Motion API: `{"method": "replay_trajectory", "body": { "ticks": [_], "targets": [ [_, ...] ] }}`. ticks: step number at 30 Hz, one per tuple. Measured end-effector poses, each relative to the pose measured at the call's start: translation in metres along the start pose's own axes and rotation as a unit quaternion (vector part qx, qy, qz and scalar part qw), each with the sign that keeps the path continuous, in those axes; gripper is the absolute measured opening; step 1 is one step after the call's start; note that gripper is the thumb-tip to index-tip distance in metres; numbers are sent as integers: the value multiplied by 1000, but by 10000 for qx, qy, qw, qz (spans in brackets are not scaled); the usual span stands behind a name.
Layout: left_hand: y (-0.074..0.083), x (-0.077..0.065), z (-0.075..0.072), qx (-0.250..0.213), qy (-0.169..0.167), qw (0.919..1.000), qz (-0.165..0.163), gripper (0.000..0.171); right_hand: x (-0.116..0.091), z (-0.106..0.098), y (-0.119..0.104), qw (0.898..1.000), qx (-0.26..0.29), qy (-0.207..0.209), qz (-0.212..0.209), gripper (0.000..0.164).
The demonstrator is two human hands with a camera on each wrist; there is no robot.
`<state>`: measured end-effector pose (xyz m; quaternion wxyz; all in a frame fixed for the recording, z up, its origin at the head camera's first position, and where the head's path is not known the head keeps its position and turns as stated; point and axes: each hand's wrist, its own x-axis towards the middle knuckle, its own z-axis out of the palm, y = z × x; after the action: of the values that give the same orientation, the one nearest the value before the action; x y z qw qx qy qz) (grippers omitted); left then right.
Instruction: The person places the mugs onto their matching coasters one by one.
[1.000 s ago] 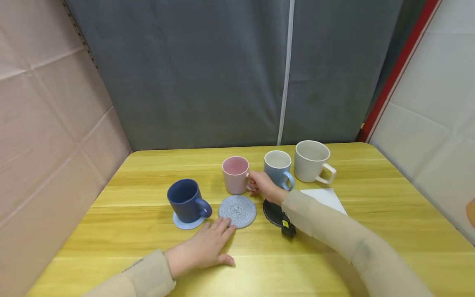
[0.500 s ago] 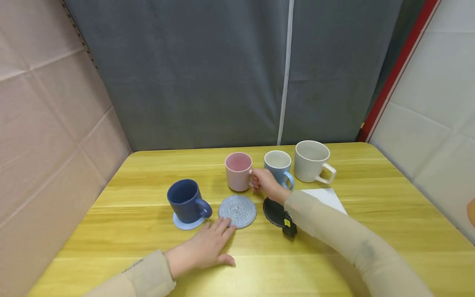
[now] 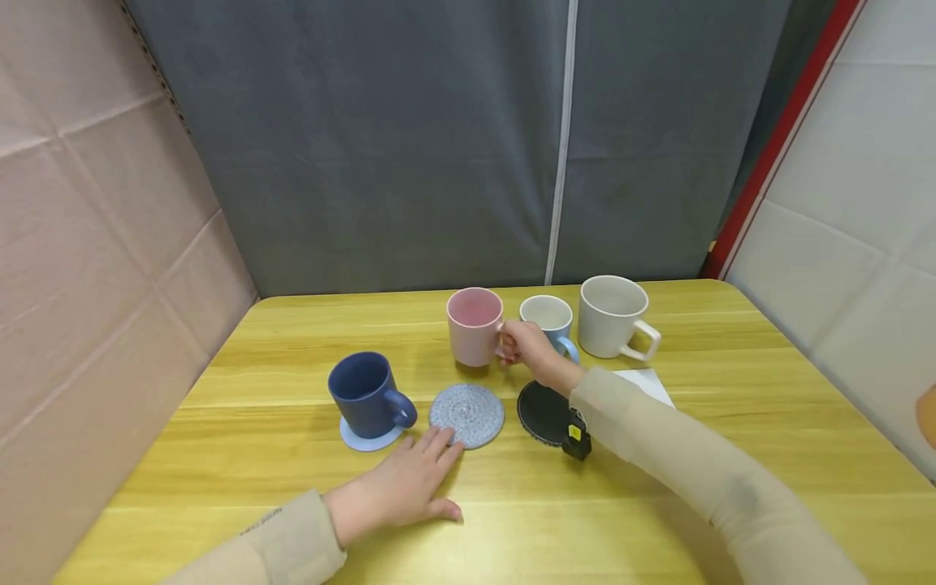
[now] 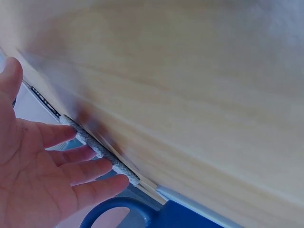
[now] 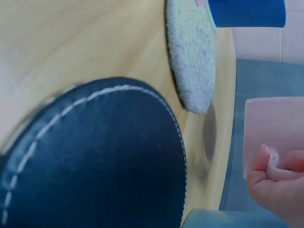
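A pink mug (image 3: 471, 333) hangs a little above the table behind the round grey coaster (image 3: 471, 413), its shadow beneath it. My right hand (image 3: 530, 351) pinches its handle between thumb and curled fingers; in the right wrist view a gap shows between the mug (image 5: 270, 123) and the wood. My left hand (image 3: 398, 491) lies with fingers straight and spread, fingertips at the near edge of the grey coaster. Just left of it a dark blue mug (image 3: 364, 398) stands on a pale blue coaster (image 3: 366, 443).
Beneath my right forearm lie a black stitched coaster (image 3: 541, 413) and a white square sheet (image 3: 649, 383), partly covered. A light blue mug (image 3: 547, 315), partly hidden by my right hand, and a larger white mug (image 3: 610, 325) stand behind. A grey curtain (image 3: 402, 162) hangs past the table's far edge.
My right hand has carried the pink mug up, away and slightly right, off the area just behind the grey coaster. The left hand has stayed in place.
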<state>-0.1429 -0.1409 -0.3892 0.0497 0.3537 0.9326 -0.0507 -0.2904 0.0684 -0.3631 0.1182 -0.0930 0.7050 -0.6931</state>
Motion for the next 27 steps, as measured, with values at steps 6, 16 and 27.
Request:
{"method": "replay_trajectory", "body": {
  "ticks": [6, 16, 27],
  "targets": [
    [0, 0, -1, -63, -5, 10000, 8, 85, -5, -2, 0, 9997, -157, -176, 43, 28],
    [-1, 0, -1, 24, 53, 10000, 44, 85, -21, -2, -5, 9988, -366, -306, -73, 32],
    [-1, 1, -1, 7, 58, 10000, 60, 85, -41, 1, -1, 9966, -406, -697, -159, 32]
  ]
}}
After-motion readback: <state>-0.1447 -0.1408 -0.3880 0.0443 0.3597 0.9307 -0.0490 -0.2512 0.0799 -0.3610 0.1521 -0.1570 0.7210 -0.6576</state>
